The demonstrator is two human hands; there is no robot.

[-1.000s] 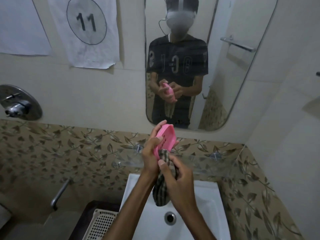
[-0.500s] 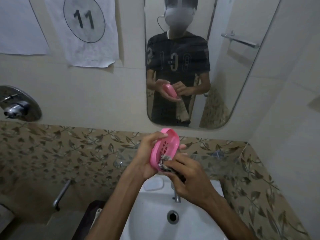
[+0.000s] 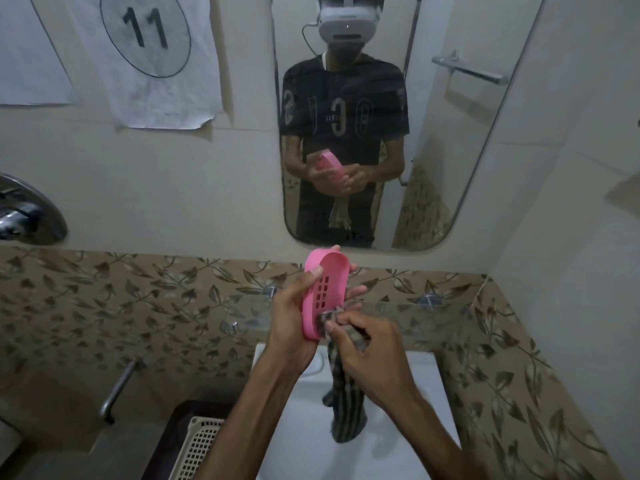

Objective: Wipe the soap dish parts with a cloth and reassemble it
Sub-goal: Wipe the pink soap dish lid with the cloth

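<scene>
Hands up over the sink (image 3: 426, 382): left hand (image 3: 294, 317) clamped around the pink slotted soap dish part (image 3: 323, 292), tilted toward one o'clock; right hand (image 3: 367, 351) pinching the striped cloth (image 3: 346, 403) against its six o'clock end.

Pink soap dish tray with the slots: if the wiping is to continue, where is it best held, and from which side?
Probably by its long rims, from the back and left, as the left hand does now. The pink slotted tray stands nearly upright, hollow face toward the right hand, so that grip leaves the inside free for the striped cloth.
</scene>
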